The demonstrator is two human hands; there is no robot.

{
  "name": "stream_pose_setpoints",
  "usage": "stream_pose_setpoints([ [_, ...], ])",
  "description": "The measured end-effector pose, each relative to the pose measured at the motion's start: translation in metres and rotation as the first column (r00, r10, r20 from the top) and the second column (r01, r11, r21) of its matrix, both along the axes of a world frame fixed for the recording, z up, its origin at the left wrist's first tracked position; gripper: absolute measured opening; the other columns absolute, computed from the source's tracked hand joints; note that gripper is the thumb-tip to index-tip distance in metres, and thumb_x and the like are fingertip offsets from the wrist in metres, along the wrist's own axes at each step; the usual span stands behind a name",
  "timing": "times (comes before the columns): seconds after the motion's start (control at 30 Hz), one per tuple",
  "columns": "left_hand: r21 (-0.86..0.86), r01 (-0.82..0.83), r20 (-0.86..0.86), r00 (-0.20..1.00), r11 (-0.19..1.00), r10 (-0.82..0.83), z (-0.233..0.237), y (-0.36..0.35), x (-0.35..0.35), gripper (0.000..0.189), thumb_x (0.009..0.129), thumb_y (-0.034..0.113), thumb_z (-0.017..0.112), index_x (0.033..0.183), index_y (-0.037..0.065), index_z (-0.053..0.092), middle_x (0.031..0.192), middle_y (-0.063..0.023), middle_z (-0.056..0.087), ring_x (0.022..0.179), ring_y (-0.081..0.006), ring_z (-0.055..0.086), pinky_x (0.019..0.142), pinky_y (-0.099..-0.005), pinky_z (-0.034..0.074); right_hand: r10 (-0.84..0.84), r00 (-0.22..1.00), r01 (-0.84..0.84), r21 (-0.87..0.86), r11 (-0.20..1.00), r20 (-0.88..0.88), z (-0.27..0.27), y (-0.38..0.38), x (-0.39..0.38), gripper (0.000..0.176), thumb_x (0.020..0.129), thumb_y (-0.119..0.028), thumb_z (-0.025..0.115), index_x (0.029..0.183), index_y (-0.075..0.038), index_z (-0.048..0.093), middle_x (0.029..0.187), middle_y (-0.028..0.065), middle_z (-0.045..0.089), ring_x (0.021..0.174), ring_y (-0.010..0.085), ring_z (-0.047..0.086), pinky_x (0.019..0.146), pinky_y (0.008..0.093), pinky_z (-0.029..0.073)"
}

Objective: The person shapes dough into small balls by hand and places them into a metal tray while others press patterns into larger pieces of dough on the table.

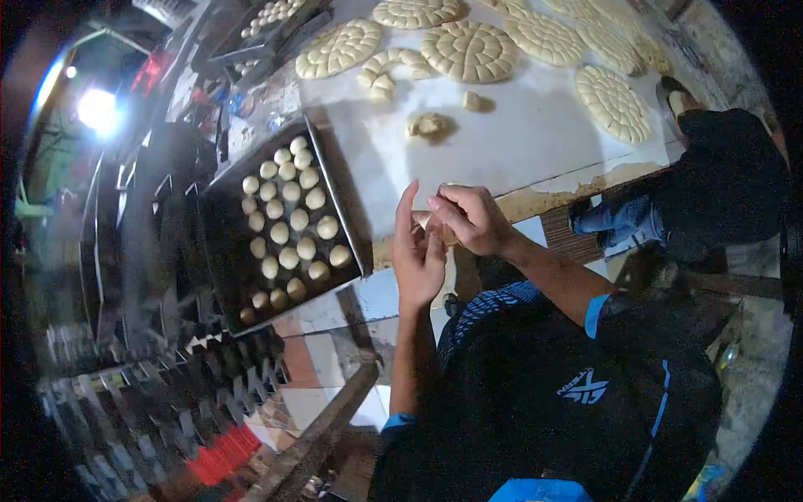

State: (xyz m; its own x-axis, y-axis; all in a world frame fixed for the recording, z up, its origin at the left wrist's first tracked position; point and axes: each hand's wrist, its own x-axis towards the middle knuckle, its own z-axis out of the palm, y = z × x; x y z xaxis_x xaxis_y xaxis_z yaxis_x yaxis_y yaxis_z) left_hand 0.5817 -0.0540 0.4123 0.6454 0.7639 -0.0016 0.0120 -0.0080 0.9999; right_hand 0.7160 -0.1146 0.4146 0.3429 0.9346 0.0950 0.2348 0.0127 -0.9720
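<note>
In front of my chest, near the table edge, my two hands come together. My left hand (419, 261) is cupped with its index finger pointing up, and its other fingers bend around a small piece of dough, mostly hidden. My right hand (475, 219) presses against it from the right with curled fingers. Beyond them on the table lie a torn lump of dough (427, 126) and a smaller dough piece (472, 101). On my left, a dark baking tray (350, 243) holds rows of round dough balls (290, 192).
Several scored rounds of dough (469, 52) lie across the white table (535, 125), with a partly used dough round (393, 69) among them. Another tray (242, 50) of balls sits at upper left. A person in dark clothing (728, 176) stands at the right. Dark metal racks (134, 251) fill the left.
</note>
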Motion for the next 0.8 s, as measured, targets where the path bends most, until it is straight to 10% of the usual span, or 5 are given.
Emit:
stream_pose_setpoints([
  [0.3, 0.481, -0.018, -0.028, 0.999, 0.877, 0.036, -0.008, -0.008, 0.004, 0.037, 0.093, 0.01, 0.055, 0.129, 0.004, 0.058, 0.089, -0.0159, 0.062, 0.073, -0.0281, 0.061, 0.069, -0.0361, 0.049, -0.042, 0.966, 0.045, -0.004, 0.999, 0.253, -0.008, -0.019, 0.004, 0.027, 0.096, -0.023, 0.052, 0.091, 0.002, 0.06, 0.081, 0.0182, 0.063, 0.07, 0.0323, 0.063, 0.068, 0.039, 0.049],
  [0.47, 0.647, 0.025, -0.167, 0.98, 0.762, 0.109, 0.024, 0.01, 0.049, 0.017, 0.095, 0.015, 0.052, 0.093, -0.001, 0.059, 0.087, -0.0195, 0.061, 0.069, -0.0389, 0.06, 0.062, -0.0468, 0.047, -0.241, 0.691, 0.034, 0.302, 0.953, 0.682, 0.007, 0.004, 0.055, 0.015, 0.09, -0.014, 0.061, 0.086, 0.001, 0.061, 0.079, 0.0194, 0.06, 0.067, 0.039, 0.061, 0.058, 0.0418, 0.051],
  [0.6, -0.008, 0.127, -0.062, 0.99, 0.992, -0.127, 0.053, 0.032, 0.081, 0.032, 0.101, 0.024, 0.044, 0.096, -0.003, 0.061, 0.085, -0.0157, 0.055, 0.071, -0.0238, 0.058, 0.063, -0.0368, 0.046, -0.357, 0.658, 0.231, 0.273, 0.934, 0.663, -0.015, 0.048, 0.145, 0.013, 0.086, -0.009, 0.067, 0.086, -0.001, 0.057, 0.078, 0.0149, 0.058, 0.069, 0.0369, 0.062, 0.06, 0.0423, 0.051],
  [0.7, 0.616, -0.157, -0.015, 0.977, 0.772, 0.211, -0.018, 0.068, 0.124, 0.034, 0.1, 0.025, 0.046, 0.102, -0.004, 0.065, 0.089, -0.0179, 0.055, 0.074, -0.0247, 0.059, 0.067, -0.0361, 0.047, -0.492, 0.83, 0.419, 0.287, 0.861, 0.264, -0.058, 0.045, 0.205, 0.017, 0.089, -0.011, 0.066, 0.086, -0.001, 0.052, 0.074, 0.0152, 0.055, 0.057, 0.0312, 0.056, 0.056, 0.0386, 0.048],
  [0.8, 0.459, -0.103, -0.376, 0.877, 0.883, 0.298, -0.124, 0.078, 0.107, 0.024, 0.098, 0.02, 0.052, 0.103, 0.005, 0.069, 0.098, -0.0183, 0.057, 0.08, -0.0344, 0.059, 0.074, -0.0428, 0.05, -0.278, 0.832, 0.318, -0.001, 0.948, 0.481, -0.142, -0.015, 0.248, 0.02, 0.085, -0.009, 0.068, 0.084, -0.002, 0.05, 0.076, 0.0124, 0.049, 0.071, 0.0339, 0.055, 0.063, 0.0405, 0.044],
])
